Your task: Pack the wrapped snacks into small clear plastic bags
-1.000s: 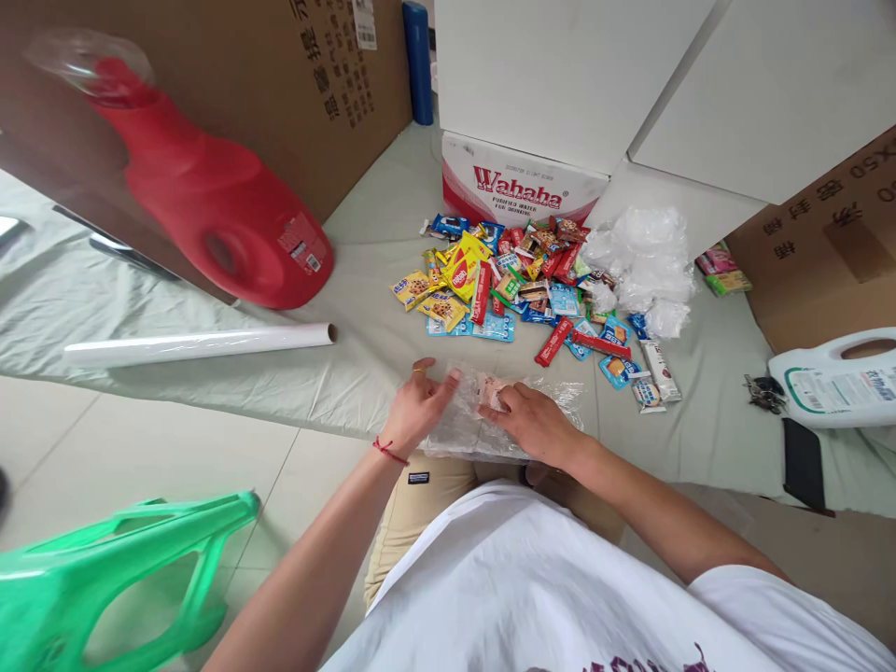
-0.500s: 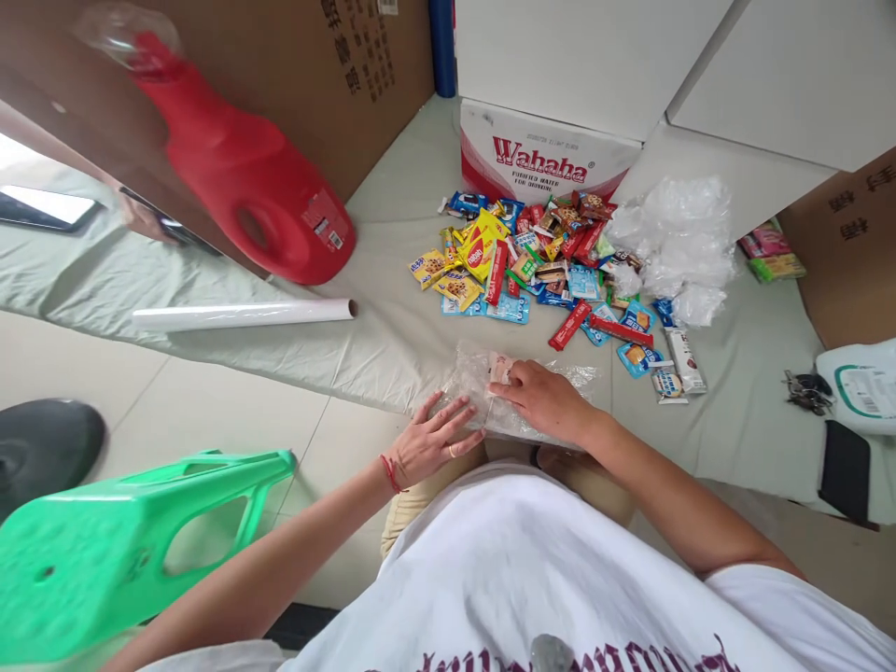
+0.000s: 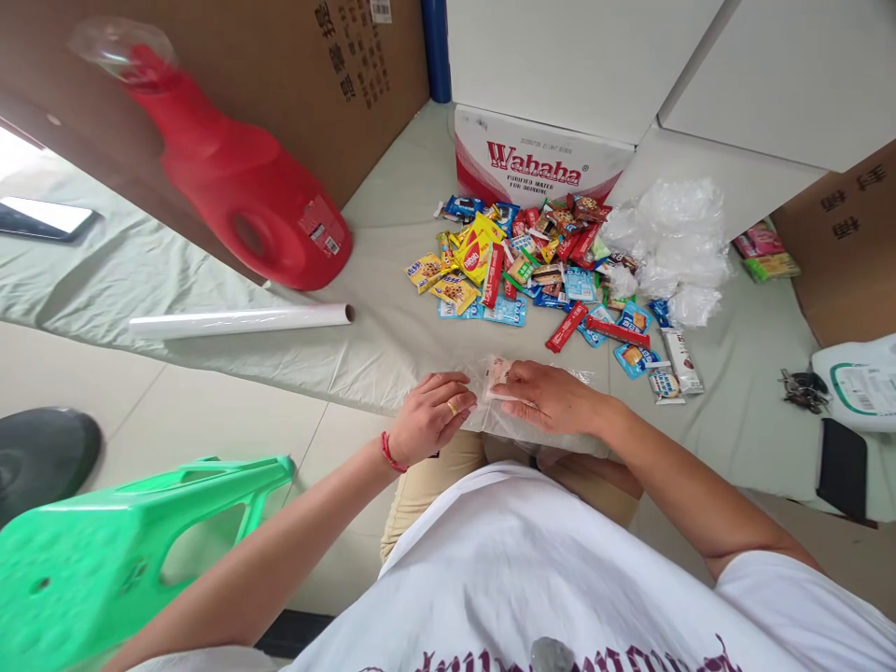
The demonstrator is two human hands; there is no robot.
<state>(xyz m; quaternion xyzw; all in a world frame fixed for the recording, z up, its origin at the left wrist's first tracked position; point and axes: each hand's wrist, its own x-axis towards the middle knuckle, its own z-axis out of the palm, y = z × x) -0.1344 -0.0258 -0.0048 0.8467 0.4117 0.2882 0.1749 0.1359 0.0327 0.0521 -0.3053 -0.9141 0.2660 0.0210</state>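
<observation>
Close to the cloth's front edge lies a clear plastic wrap (image 3: 480, 373) around a small pale pink packet (image 3: 498, 371). My right hand (image 3: 550, 397) presses on that packet with bent fingers, its thumb and fingertips against the wrap. My left hand (image 3: 435, 411), with a ring and a red string at the wrist, has its fingers curled together on the wrap's left side. What lies under the left fingertips looks like an edge of the plastic. Beyond the hands, a heap of wrapped snacks (image 3: 483, 252) spreads out, with red snack bars (image 3: 567, 327) nearest.
Crumpled clear plastic bags (image 3: 682, 243) stand right of the snacks, before a Wahaha box (image 3: 539, 159). Leftward are a white roll (image 3: 242, 322), a red jug (image 3: 252, 187) and a green stool (image 3: 91, 551). A phone (image 3: 46, 219), keys (image 3: 805, 390) and a white bottle (image 3: 858, 385) lie farther out.
My left hand has gone from lying flat with spread fingers to curled fingers at the wrap's left side. My right hand stays at the packet. Another person's hand at far left is out of view.
</observation>
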